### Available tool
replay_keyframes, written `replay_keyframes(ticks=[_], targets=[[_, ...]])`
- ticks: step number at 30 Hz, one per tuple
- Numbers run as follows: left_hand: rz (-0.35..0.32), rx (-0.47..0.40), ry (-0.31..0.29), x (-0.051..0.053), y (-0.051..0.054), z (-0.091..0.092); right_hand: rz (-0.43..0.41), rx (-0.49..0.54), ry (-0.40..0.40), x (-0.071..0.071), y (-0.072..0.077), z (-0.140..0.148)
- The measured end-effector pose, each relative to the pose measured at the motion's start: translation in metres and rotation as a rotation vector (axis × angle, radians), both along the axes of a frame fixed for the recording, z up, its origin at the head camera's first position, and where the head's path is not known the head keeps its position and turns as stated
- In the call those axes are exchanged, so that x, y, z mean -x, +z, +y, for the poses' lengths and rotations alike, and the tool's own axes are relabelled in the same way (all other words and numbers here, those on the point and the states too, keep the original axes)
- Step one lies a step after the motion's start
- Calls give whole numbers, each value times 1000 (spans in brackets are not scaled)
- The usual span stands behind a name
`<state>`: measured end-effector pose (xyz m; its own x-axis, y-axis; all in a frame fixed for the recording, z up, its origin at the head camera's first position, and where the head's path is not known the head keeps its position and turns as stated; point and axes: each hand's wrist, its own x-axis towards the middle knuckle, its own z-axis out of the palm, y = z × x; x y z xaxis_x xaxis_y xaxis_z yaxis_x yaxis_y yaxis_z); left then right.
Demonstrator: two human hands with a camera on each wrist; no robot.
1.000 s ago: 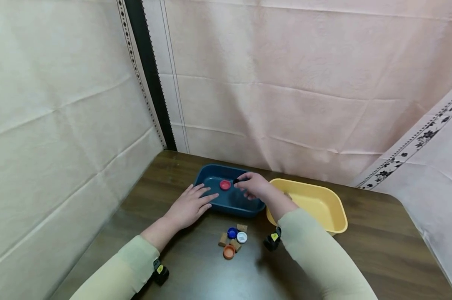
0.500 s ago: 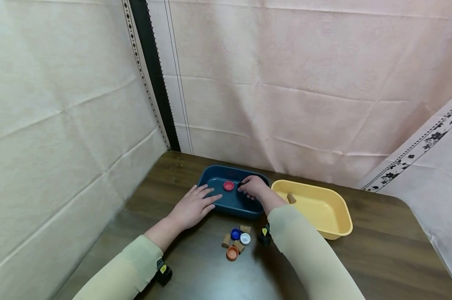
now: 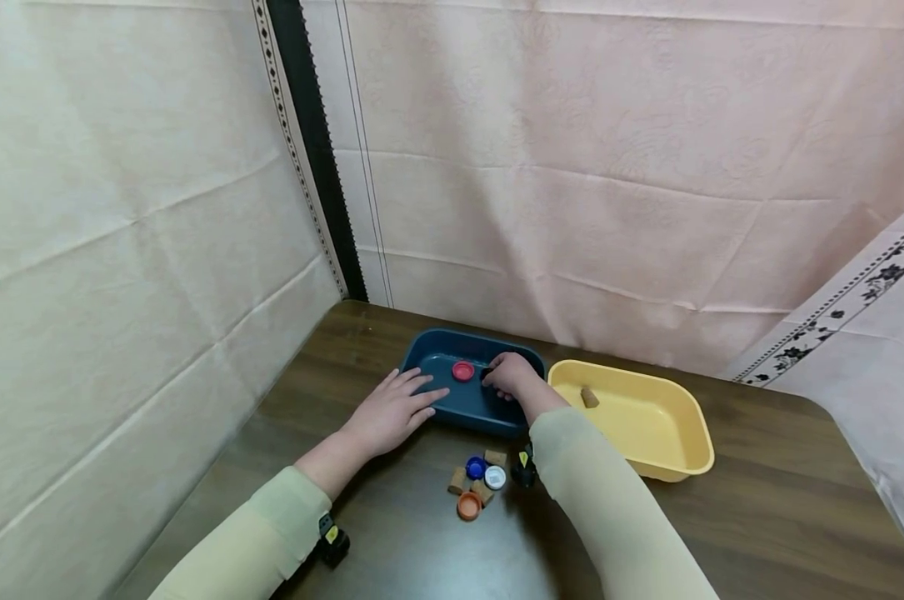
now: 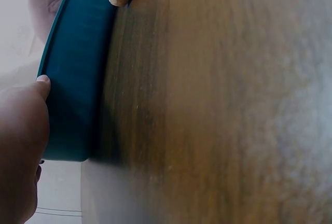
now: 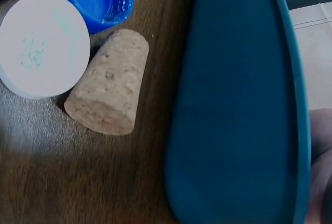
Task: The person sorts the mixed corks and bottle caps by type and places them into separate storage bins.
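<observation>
Inside the dark blue tray [image 3: 462,415], my right hand [image 3: 513,377] is lowered with curled fingers, pinching a small black cap [image 3: 486,375] that is mostly hidden by the fingertips. A red bottle cap [image 3: 462,371] lies on the tray floor just left of it. My left hand [image 3: 392,410] rests on the tray's near left rim, fingers spread and straight. In the left wrist view its thumb [image 4: 43,81] touches the rim. Close in front of the tray lie a blue cap [image 3: 476,467], a white cap [image 3: 495,477], an orange cap [image 3: 469,506] and corks [image 3: 456,479].
A yellow tray [image 3: 672,421] stands right beside the blue one, with one cork [image 3: 589,397] in it. Both sit on a brown wooden table [image 3: 781,492]. Pale cloth [image 3: 609,183] hangs behind the table and at its sides.
My right hand has lowered slightly and moved right within the blue tray with the black cap. The left hand stays at the rim. The whole view has shifted a little.
</observation>
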<state>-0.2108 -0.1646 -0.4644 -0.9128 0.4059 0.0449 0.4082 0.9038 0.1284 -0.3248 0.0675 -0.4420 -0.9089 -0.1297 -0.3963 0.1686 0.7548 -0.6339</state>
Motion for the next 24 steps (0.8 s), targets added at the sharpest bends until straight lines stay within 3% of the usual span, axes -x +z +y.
replay_keyframes(ticks=[24], targets=[[19, -1, -13, 1, -1, -1, 31, -22, 22, 2, -6, 1]])
